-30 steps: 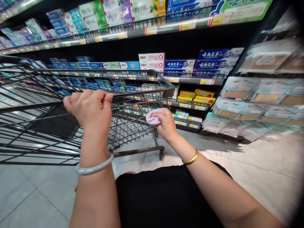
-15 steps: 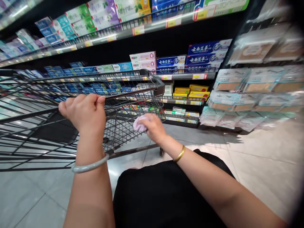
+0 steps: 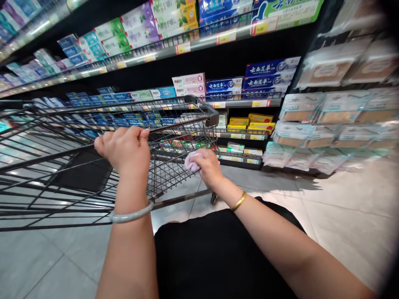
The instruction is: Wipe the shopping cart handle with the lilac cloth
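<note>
My left hand (image 3: pixel 126 149) is wrapped round the top rim of a black wire shopping cart (image 3: pixel 174 126), left of centre, with a pale bangle on that wrist. A crumpled light purple cloth (image 3: pixel 192 161) is bunched in my right hand (image 3: pixel 209 166), which sits lower, by the near end of the cart. Its fingers are closed over the cloth, and a gold bangle is on the wrist. Whether the cloth touches the cart's wires, I cannot tell. Inside the cart, a dark flat panel (image 3: pixel 82 170) shows through the wires.
Behind the cart run shelves with toothpaste boxes (image 3: pixel 264 81) in blue, white, green and purple. Yellow boxes (image 3: pixel 261 120) stand on a lower shelf. Hanging packets (image 3: pixel 336 108) fill the rack at right. A cart wheel (image 3: pixel 213 198) rests on the tiled floor (image 3: pixel 346 207).
Both hands have shifted a little to the right in view, the left one more than the right. My left grip on the cart rim and my right grip on the cloth stay the same.
</note>
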Tool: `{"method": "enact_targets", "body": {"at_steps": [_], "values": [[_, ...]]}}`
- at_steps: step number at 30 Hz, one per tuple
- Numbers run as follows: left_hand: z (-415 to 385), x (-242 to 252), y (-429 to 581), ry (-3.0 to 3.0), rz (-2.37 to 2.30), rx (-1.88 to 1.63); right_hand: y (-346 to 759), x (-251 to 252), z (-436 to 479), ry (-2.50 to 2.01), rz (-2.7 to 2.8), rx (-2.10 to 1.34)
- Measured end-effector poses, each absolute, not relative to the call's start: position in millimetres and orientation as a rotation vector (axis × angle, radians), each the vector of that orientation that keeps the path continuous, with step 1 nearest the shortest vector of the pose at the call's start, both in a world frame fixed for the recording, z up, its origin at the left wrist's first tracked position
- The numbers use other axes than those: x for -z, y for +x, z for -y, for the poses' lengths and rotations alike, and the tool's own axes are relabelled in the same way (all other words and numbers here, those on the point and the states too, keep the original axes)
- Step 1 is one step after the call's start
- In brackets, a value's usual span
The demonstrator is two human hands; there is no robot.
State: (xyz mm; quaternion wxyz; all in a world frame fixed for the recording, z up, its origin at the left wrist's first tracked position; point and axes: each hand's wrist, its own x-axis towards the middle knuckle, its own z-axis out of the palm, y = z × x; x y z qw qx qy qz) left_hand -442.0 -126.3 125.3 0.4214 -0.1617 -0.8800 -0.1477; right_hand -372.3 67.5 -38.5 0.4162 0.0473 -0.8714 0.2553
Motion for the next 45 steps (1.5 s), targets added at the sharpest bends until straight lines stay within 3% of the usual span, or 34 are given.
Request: {"method": "enact_targets", "body": {"at_steps": [5, 21, 26, 35, 41, 45], "values": [[114, -125, -432, -0.39, 2.207, 0.41, -378, 23, -81, -0.038, 2.046, -0.714], [97, -129, -416, -0.437, 2.348, 0.223, -373, 41, -92, -0.017, 2.131, -0.701], [96, -120, -410, -0.44, 2.221, 0.41, -365, 51, -54, 0.287, 2.225, -0.661], [98, -117, -404, -0.431, 2.122, 0.305, -377, 12, -33, 0.074, 1.884, -0.783], [131, -130, -393, -0.617, 2.063, 0.452, -372, -13, -2, 0.455, 1.918, -0.666], [157, -137, -385, -0.258, 2.064, 0.411, -389, -36, -32, 0.111, 1.606, -0.836]]}}
